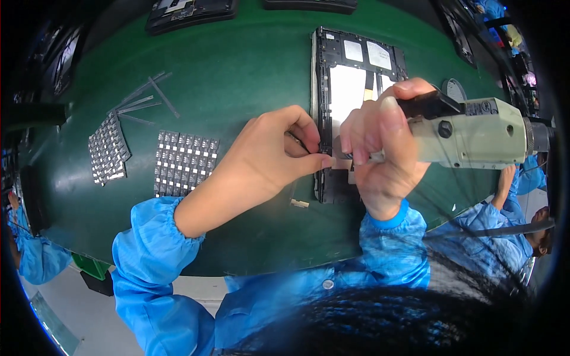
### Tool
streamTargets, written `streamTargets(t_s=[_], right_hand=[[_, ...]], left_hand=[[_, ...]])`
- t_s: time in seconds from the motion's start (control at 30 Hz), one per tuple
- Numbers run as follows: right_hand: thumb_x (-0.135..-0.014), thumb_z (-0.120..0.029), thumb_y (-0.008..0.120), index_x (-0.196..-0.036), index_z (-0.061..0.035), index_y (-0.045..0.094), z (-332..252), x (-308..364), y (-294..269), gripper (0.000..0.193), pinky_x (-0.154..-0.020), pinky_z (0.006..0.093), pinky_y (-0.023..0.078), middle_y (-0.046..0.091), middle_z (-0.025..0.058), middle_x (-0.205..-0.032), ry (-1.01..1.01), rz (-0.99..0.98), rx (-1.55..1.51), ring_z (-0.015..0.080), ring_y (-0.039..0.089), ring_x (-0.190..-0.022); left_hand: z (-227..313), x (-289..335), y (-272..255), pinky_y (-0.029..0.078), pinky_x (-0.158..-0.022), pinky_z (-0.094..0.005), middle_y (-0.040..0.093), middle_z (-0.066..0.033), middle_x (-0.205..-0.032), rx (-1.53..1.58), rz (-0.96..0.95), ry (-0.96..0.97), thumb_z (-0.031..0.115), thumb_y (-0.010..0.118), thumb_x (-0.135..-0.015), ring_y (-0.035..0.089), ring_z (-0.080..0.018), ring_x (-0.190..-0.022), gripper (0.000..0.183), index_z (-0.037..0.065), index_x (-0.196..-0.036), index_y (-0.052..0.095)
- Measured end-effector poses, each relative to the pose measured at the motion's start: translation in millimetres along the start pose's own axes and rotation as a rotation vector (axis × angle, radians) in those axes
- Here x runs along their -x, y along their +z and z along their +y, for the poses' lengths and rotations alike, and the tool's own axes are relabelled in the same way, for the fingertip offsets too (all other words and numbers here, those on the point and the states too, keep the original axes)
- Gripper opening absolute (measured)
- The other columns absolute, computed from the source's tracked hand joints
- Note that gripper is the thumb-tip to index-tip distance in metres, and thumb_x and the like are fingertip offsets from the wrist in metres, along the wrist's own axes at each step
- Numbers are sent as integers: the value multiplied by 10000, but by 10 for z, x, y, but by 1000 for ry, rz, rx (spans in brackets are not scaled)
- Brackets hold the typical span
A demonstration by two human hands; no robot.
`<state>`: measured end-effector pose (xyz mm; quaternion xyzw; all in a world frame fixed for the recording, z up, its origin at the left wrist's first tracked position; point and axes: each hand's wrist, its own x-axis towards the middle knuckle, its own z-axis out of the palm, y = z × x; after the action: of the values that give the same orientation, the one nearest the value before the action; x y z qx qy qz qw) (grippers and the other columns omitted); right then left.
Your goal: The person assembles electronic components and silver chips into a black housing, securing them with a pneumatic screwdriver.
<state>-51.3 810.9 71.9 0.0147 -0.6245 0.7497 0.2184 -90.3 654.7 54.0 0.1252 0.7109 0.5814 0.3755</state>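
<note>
My right hand (pixel 389 142) is wrapped around a pale green electric screwdriver (pixel 469 139) with a black lever. The tool's tip points left toward the edge of an open tablet-like device (pixel 344 89), which has a black frame and silver panels inside. At the left edge of that device, the thumb and forefinger of my left hand (pixel 267 145) are pinched close together. A thin dark piece shows inside the curl of its fingers, too covered to name. The exact contact of the tool's tip is hidden by my fingers.
Left of my left forearm lie two sheets of small black parts with white squares (pixel 185 160) (pixel 109 148). Clear strips (pixel 142 98) lie behind them. A small pale connector-like piece (pixel 299 203) rests near the device. A round dish (pixel 454 89) stands at right; people in blue sit on both sides.
</note>
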Motion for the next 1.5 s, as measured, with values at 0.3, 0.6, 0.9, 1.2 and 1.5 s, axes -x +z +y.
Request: streamTargets(t_s=[0.3, 0.6, 0.9, 1.2, 1.5], right_hand=[[-969, -107, 567, -1167, -75, 480, 13, 13, 38, 219, -442, 298, 364, 411, 13, -634, 20, -12, -31, 109, 350, -428], [-939, -62, 605, -1067, -73, 480, 105, 8, -24, 179, -420, 295, 367, 427, 32, -642, -35, -75, 97, 127, 380, -428], [-914, 6, 606, -1002, -80, 449, -12, 6, 78, 199, -432, 271, 365, 460, 41, -680, 147, -160, 65, 120, 423, -472], [-799, 45, 691, -917, -61, 529, -38, -35, -86, 227, -557, 249, 461, 567, 28, -750, 71, -290, 141, 86, 540, -628], [-739, 57, 718, -1311, -22, 538, -492, -212, -318, 604, -590, 243, 497, 646, 33, -686, 266, -135, -119, 102, 608, -571]], left_hand=[[-22, 6, 11, 539, -698, -269, 637, -98, -951, 22, 19, 23, 66, 763, -809, 660, -141, -799, 274, -47, -963, 567], [-117, -11, 34, 542, -667, -287, 666, -108, -884, 9, 63, 99, 94, 793, -789, 675, -164, -754, 287, -39, -941, 588], [-185, -39, 59, 543, -674, -305, 685, -93, -803, 11, 123, 147, 101, 820, -749, 680, -172, -736, 290, -20, -906, 609], [-231, -78, 76, 535, -656, -259, 675, -73, -880, 105, 55, 275, 6, 767, -806, 674, -128, -757, 231, -8, -965, 600], [-125, -34, 107, 508, -619, -213, 643, -59, -907, 144, 67, 50, -34, 764, -813, 682, -105, -746, 254, -24, -967, 563]])
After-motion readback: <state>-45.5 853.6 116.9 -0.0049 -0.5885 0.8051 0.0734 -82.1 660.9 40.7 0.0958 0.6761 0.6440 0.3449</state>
